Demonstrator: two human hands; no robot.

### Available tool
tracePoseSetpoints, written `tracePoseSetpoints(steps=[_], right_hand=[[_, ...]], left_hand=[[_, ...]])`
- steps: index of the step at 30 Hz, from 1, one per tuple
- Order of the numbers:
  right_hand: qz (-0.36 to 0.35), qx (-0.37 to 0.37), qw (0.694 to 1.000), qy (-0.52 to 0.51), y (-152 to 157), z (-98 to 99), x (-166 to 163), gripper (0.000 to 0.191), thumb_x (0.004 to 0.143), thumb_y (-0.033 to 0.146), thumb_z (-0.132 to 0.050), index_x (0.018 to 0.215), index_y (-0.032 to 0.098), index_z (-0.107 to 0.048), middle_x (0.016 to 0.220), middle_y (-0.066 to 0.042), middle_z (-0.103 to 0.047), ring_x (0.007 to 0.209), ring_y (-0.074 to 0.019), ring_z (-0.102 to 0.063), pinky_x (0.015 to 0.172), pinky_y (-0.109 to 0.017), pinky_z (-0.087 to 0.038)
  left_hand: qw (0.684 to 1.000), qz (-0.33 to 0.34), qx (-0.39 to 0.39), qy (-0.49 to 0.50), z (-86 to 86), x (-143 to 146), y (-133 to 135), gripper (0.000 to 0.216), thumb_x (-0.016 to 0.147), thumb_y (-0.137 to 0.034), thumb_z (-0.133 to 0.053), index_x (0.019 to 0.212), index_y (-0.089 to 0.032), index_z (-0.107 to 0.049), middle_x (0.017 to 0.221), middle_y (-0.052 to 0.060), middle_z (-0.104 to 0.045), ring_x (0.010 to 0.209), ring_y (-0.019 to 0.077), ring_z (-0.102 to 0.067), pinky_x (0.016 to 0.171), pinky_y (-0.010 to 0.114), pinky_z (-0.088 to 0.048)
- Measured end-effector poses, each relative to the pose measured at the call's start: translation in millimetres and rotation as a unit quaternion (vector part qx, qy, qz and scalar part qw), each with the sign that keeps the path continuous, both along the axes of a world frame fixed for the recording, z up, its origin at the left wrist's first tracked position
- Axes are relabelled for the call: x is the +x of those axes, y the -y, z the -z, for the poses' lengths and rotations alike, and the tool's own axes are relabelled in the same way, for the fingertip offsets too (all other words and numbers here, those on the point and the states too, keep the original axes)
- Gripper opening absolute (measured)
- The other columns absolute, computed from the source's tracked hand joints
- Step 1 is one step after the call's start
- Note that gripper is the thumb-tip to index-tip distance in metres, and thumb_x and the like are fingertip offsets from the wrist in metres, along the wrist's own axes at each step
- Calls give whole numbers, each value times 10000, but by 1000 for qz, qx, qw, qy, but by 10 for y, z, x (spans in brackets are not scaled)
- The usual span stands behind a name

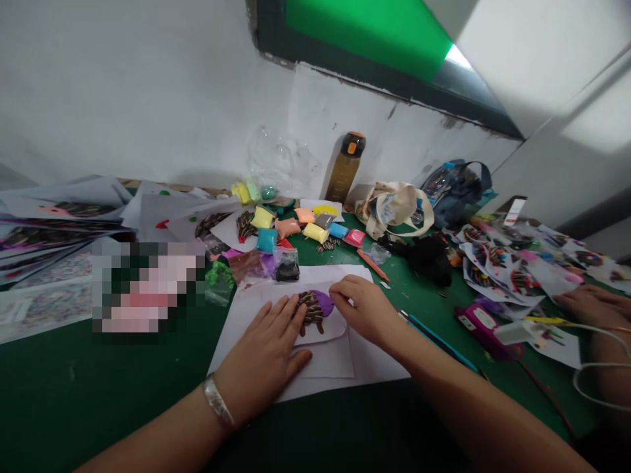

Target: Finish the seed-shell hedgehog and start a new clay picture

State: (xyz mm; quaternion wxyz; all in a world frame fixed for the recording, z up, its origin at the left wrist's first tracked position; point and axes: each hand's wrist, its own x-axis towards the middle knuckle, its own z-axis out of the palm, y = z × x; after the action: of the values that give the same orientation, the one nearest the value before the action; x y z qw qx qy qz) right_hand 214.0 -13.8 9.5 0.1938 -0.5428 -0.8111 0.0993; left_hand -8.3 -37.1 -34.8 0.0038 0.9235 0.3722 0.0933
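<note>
Green tabletop set against a white wall, with small clay packets grouped beyond the work area and a tall bottle behind them. Work piece: hedgehog-like figure, striped seed-like pieces on its body and a smooth purple end, lying on a white cutout over larger paper sheets, between the two hands. Long axis appears to run left to right, purple end toward the right; left end partly covered by fingers, so its full outline is not readable. Left hand lies flat, fingers extended and slightly spread, fingertips over the seeded side; it grasps nothing visible. Right hand is curled narrow, fingertips at the right edge of the purple end; cannot tell whether anything is pinched there. Relation noted: figure lies directly left of the right fingertips, which are the nearer to the purple end; left hand nearer the seeds.
</note>
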Motion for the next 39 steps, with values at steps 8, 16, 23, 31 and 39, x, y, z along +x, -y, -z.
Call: tracePoseSetpoints(steps=[8, 16, 23, 31, 39], right_hand=[[-16, 1, 999, -34, -189, 31, -183, 203, 904, 180, -482, 857, 187, -679, 806, -39, -621, 805, -159, -561, 741, -258, -400], [-56, 17, 996, -66, -130, 202, -335, 208, 881, 141, -498, 913, 174, -700, 884, -65, -660, 866, -170, -575, 822, -277, -428], [-64, 36, 992, -101, -94, 314, -339, 251, 829, 87, -522, 970, 181, -707, 953, -73, -645, 896, -180, -565, 860, -298, -436], [-58, 64, 993, -81, -106, 301, -352, 269, 803, 77, -530, 961, 193, -715, 949, -71, -648, 899, -203, -538, 858, -344, -408], [-57, 61, 994, -68, -149, 301, -390, 185, 832, 156, -579, 948, 199, -717, 959, -56, -665, 890, -200, -526, 844, -342, -382]], left_hand=[[999, -12, -36, 12, -46, 13, 9, 634, 919, -491, -408, 1427, -118, -345, 1489, 146, -336, 1377, 305, -282, 1117, 497, -241], [998, -1, -63, 19, -103, -16, 20, 658, 923, -454, -406, 1469, -128, -237, 1513, 150, -285, 1390, 279, -259, 1128, 488, -227], [994, -19, -93, 46, -184, -11, 15, 717, 880, -388, -512, 1481, -156, -197, 1520, 170, -258, 1392, 285, -249, 1119, 485, -254], [992, -9, -119, 48, -185, -30, 15, 715, 885, -369, -505, 1489, -195, -163, 1523, 146, -263, 1395, 285, -243, 1123, 521, -232], [980, -11, -161, 113, -239, -68, -6, 737, 856, -288, -548, 1485, -223, -169, 1541, 104, -231, 1392, 270, -254, 1135, 509, -229]])
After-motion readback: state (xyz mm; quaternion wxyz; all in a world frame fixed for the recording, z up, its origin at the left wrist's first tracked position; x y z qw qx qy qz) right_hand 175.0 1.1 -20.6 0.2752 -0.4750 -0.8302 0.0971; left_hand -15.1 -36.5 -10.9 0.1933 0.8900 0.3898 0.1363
